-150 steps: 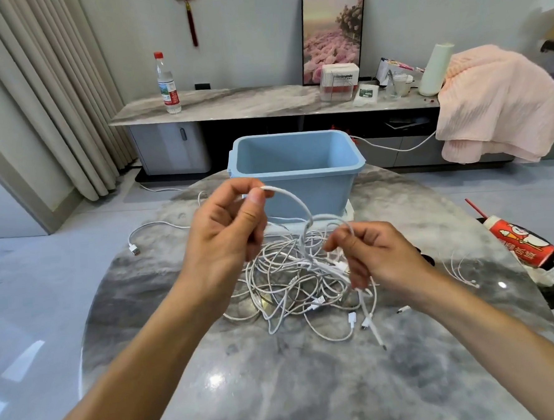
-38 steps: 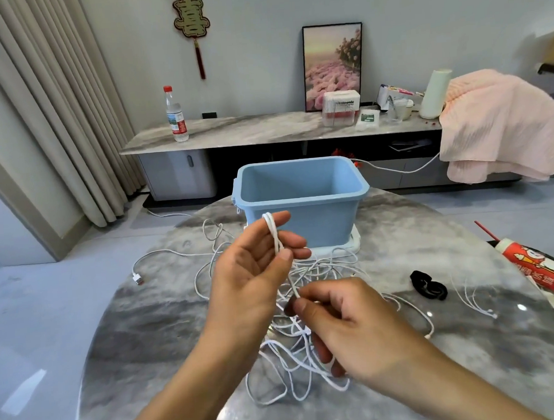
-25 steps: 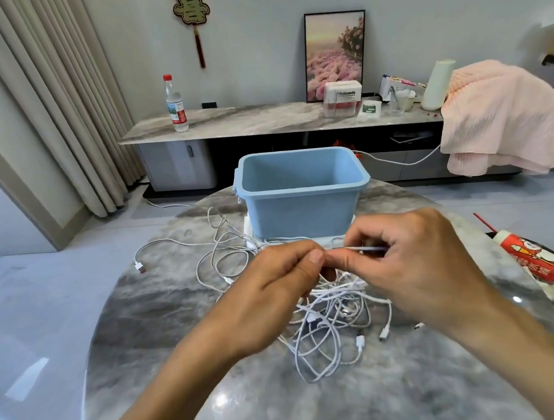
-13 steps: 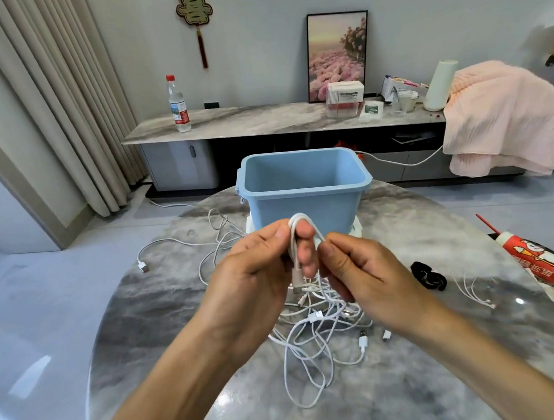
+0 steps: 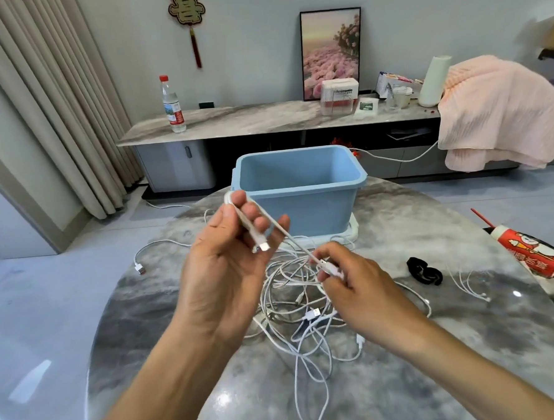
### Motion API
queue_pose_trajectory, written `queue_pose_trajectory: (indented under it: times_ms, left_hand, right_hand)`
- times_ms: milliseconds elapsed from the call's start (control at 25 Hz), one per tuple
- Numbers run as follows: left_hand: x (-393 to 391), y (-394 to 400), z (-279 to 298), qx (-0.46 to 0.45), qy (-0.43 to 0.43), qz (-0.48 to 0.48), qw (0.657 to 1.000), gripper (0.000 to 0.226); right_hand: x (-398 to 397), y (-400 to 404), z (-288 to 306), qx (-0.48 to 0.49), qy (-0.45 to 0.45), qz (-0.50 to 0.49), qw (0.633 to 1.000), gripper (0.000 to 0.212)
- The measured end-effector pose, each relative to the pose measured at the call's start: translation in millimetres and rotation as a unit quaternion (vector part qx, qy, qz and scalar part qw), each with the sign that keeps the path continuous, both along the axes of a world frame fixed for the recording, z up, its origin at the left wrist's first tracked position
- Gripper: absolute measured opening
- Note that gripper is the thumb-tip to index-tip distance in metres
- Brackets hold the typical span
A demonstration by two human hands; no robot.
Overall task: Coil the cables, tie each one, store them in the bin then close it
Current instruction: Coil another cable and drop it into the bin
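- We are seeing two bare forearms coming up from the bottom edge of the head view, both uncovered as far as the frame is showing them.
- We are finding no sleeve or cuff on either arm, so we cannot tell what is being worn higher up.
- We are seeing the left hand going ungloved, with short, plain nails and no ring showing on its fingers.
- We are seeing the right hand likewise ungloved, its wrist carrying no watch, band or bracelet.
- We are not seeing any other part of the person here.
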State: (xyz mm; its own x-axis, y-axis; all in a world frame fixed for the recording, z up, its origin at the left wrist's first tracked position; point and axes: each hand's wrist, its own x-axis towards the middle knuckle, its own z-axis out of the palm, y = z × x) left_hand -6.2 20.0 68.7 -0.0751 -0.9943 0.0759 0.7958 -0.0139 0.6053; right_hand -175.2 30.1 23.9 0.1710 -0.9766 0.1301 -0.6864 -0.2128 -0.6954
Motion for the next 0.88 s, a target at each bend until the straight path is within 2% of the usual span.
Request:
queue_pose_trajectory:
  times_ms: [80, 160, 240, 280, 360, 400, 440, 480, 520, 600, 640, 680, 720, 760, 800, 840, 880]
  left_hand:
    - [19.3, -7.2, 7.3, -0.023, 0.022, 0.021, 0.999, 0.021]
    - [41.1, -12.8, 15.4, -0.050, 0.033, 0.060, 0.996, 0.024]
    - [56.8, -17.3, 19.4, -0.059, 0.026, 0.087, 0.994, 0.026]
    - [64.8, -19.2, 20.6, -0.063, 0.031, 0.091, 0.993, 0.025]
    - [86.9, -23.0, 23.1, -0.092, 0.082, 0.077, 0.989, 0.019]
    - [100.2, -25.0, 26.8, -0.117, 0.129, 0.057, 0.983, 0.014]
    - [112.4, -26.4, 30.7, -0.136, 0.172, 0.042, 0.975, 0.012]
    - [121.9, -26.7, 33.2, -0.140, 0.188, 0.049, 0.971, 0.016]
    - [126.3, -26.0, 32.6, -0.129, 0.182, 0.065, 0.973, 0.018]
    - [111.2, -22.0, 28.4, -0.097, 0.128, 0.087, 0.983, 0.016]
    - [94.2, -18.8, 26.2, -0.087, 0.076, 0.087, 0.990, 0.021]
    - [74.4, -16.0, 24.0, -0.084, 0.014, 0.080, 0.993, 0.025]
    - [55.1, -13.1, 21.9, -0.082, -0.040, 0.071, 0.993, 0.025]
    - [37.5, -9.8, 19.5, -0.079, -0.078, 0.059, 0.992, 0.023]
    - [22.7, -6.1, 16.8, -0.078, -0.103, 0.046, 0.991, 0.020]
    - [10.6, -1.6, 13.5, -0.076, -0.119, 0.033, 0.990, 0.020]
    - [2.0, 2.7, 10.9, -0.068, -0.125, 0.023, 0.990, 0.020]
  right_hand:
    - [-10.1, -4.9, -4.1, 0.025, -0.012, -0.008, 1.000, 0.039]
    - [-17.5, -11.1, -3.9, 0.056, -0.013, 0.000, 0.998, 0.041]
    - [-25.5, -19.1, -8.3, 0.072, 0.044, 0.011, 0.996, 0.038]
    - [-29.8, -23.1, -11.7, 0.079, 0.086, 0.012, 0.993, 0.033]
    - [-45.6, -28.0, -19.3, 0.122, 0.139, 0.010, 0.983, 0.008]
    - [-55.5, -28.7, -19.1, 0.164, 0.152, 0.013, 0.975, 0.020]
    - [-67.1, -30.3, -19.4, 0.205, 0.149, 0.014, 0.967, 0.041]
    - [-76.8, -29.7, -18.0, 0.227, 0.150, 0.020, 0.962, 0.055]
    - [-84.0, -31.5, -19.4, 0.227, 0.160, 0.026, 0.960, 0.059]
    - [-78.6, -32.4, -11.7, 0.189, 0.212, 0.048, 0.958, 0.049]
    - [-65.2, -29.0, -5.1, 0.144, 0.197, 0.047, 0.969, 0.044]
    - [-48.6, -23.3, 2.0, 0.093, 0.128, 0.048, 0.986, 0.042]
    - [-29.6, -14.9, 9.4, 0.076, -0.021, 0.048, 0.996, 0.042]
    - [-11.3, -7.3, 14.9, 0.101, -0.189, 0.066, 0.975, 0.045]
    - [6.8, 2.0, 22.4, 0.138, -0.305, 0.111, 0.936, 0.052]
    - [21.1, 9.9, 24.9, 0.165, -0.363, 0.147, 0.905, 0.055]
    - [32.3, 17.1, 24.4, 0.181, -0.382, 0.174, 0.889, 0.049]
